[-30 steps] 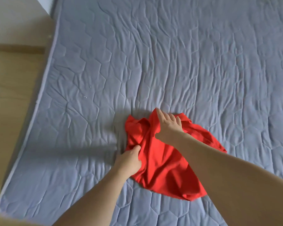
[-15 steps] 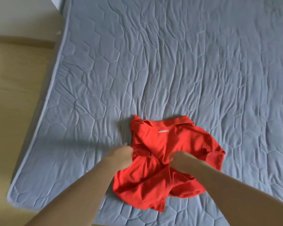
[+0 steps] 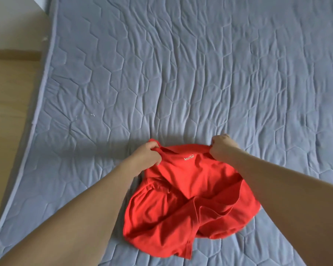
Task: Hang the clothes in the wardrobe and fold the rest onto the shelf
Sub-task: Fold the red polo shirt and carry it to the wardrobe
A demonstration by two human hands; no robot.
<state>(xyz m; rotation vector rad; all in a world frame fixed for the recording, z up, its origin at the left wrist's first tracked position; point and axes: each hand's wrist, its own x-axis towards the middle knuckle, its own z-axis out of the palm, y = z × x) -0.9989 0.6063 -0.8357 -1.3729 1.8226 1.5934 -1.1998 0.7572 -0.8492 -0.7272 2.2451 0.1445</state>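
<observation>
— Where is the red shirt (image 3: 188,192) lying?

— On the grey quilted bed (image 3: 181,73), near the edge closest to the person. Most of it sits crumpled between the two forearms, bunched in loose folds toward the near side. White lettering reading "MINISO" shows just below the collar edge.

— And the hands, what are they doing?

— Both hold the shirt at its far edge. The left hand (image 3: 147,153) has its fingers curled round the fabric at the left end of the collar line; a small fold of red pokes out above the knuckles. The right hand (image 3: 222,148) pinches the cloth at the right end of the same edge, fingers bent over it.

— So the shirt hangs between them?

— The upper edge runs from one hand to the other in a shallow arc, and the rest of the garment spreads back from there toward the person, lying on the bed under and between the arms. The right forearm crosses over the shirt's right side and hides part of it.

— Anything else around?

— A wooden floor (image 3: 8,104) shows along the left of the bed, with a pale wall (image 3: 12,22) beyond it at the top left. The bed cover is wrinkled, stitched in a hexagon pattern.
</observation>
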